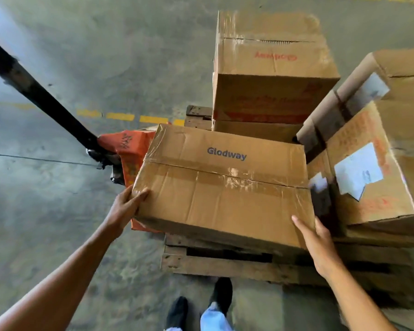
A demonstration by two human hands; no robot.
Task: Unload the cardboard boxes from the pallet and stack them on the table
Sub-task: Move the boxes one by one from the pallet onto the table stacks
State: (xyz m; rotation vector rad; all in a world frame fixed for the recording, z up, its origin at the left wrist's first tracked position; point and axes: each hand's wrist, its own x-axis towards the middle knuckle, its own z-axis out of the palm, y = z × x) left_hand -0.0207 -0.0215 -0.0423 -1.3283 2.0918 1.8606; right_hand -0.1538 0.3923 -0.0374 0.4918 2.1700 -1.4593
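A taped Glodway box (222,187) lies on the near corner of the wooden pallet (225,266). The left hand (127,206) grips its near left corner, thumb on top. The right hand (318,244) lies flat, fingers straight, against its near right corner. More cardboard boxes (270,68) stand behind and to the right, and an orange pallet jack (129,149) sits to the left.

The taped brown Glodway box (222,185) lay at frame centre on the wooden pallet (201,265). 2 stacked boxes (270,75) stood behind it, upper centre; larger labelled boxes (380,182) filled the right edge.
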